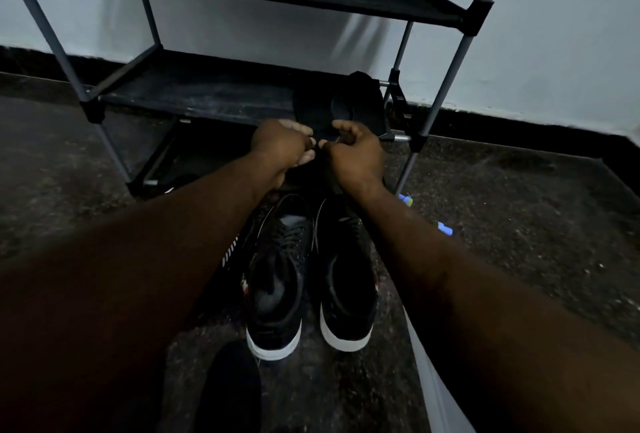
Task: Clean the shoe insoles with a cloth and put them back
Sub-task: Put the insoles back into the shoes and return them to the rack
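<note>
The two black insoles (341, 105) are seen lying on the lower shelf (194, 93) of the shoe rack (446, 62), at its right end, one partly over the other. Their near ends are met by both hands. The left hand (280, 145) and the right hand (356, 152) are held close together, almost touching, just at the front edge of the shelf. The fingers of each hand are curled, and the thumb is brought against the fingertips, so the grip is narrow, as in a pinch. What is pinched cannot be told, because everything between the hands is dark and a little blurred.

Under the forearms, a pair of black sneakers (277, 276) with white soles is placed on the floor (519, 211), side by side, with the heels towards the camera. To the right of them, small blue objects (445, 227) are seen on the floor near the rack's leg. The rack is made of grey tubes and black fabric shelves and is set against a pale wall (554, 34) with a black skirting.
</note>
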The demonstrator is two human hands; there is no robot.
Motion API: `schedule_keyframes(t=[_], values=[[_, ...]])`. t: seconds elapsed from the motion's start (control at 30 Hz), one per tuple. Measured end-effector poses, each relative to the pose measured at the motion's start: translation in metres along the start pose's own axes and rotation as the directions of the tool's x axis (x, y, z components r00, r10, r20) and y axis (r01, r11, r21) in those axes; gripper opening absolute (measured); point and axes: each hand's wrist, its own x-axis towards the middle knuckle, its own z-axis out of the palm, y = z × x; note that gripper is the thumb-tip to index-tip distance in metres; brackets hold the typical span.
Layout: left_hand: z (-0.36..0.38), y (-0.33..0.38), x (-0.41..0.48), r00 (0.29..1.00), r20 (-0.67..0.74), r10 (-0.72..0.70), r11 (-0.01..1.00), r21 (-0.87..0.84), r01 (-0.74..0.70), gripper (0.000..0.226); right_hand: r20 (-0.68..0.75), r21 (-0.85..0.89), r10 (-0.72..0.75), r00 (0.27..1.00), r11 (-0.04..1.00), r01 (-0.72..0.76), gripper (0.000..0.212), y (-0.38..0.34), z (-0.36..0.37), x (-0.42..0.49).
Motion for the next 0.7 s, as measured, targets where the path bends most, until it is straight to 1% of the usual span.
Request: schedule_keyframes(t=[0.07,0.13,0.2,0.27,0.33,0.4,0.47,0.5,0.57,0.63,0.7], values=[[0.001,0.001,0.005,1.0,-0.004,0.006,1.0,-0.002,-0.006,0.013,-0.027,-0.028,0.007,1.0,1.0,-0.008,0.029,0.003,0.0,0.007],[0.002,0.001,0.009,1.0,-0.009,0.016,1.0,0.002,-0.016,0.012,-0.038,-0.02,0.03,0.999,0.999,-0.031,0.019,0.004,0.004,0.011],[0.004,0.0,0.012,0.999,0.0,0.032,0.999,0.012,-0.032,0.019,-0.065,0.003,0.04,0.997,0.999,-0.04,0.012,0.011,0.011,0.018],[0.006,-0.002,0.016,0.998,-0.001,0.055,0.998,0.026,-0.055,0.027,-0.083,-0.015,0.033,0.996,0.999,-0.034,0.013,0.012,0.015,0.021],[0.008,-0.003,0.017,0.997,-0.002,0.073,0.997,0.032,-0.073,0.031,-0.093,-0.025,0.023,0.995,0.999,-0.026,0.013,0.007,0.015,0.021],[0.009,-0.006,0.017,0.996,0.006,0.094,0.995,0.036,-0.094,0.035,-0.096,-0.032,0.016,0.995,0.999,-0.02,0.01,0.006,0.015,0.022],[0.007,-0.011,0.013,0.992,0.0,0.127,0.989,0.073,-0.127,0.044,-0.088,-0.032,0.031,0.996,0.999,-0.034,0.007,0.005,0.016,0.019],[0.006,-0.013,0.01,0.989,-0.003,0.148,0.982,0.116,-0.147,0.053,-0.083,-0.028,0.03,0.996,0.999,-0.032,0.009,0.004,0.017,0.018],[0.003,-0.02,0.005,0.982,-0.021,0.185,0.966,0.189,-0.178,0.07,-0.075,-0.033,0.003,0.997,0.999,-0.006,0.022,0.003,0.015,0.011],[0.0,-0.026,-0.003,0.973,-0.031,0.23,0.955,0.201,-0.219,0.073,-0.075,-0.066,-0.036,0.997,0.997,0.031,0.035,0.001,0.011,-0.002],[-0.006,-0.029,-0.021,0.959,-0.06,0.277,0.94,0.223,-0.257,0.072,-0.092,-0.089,-0.091,0.992,0.993,0.083,0.037,0.0,0.006,-0.023]])
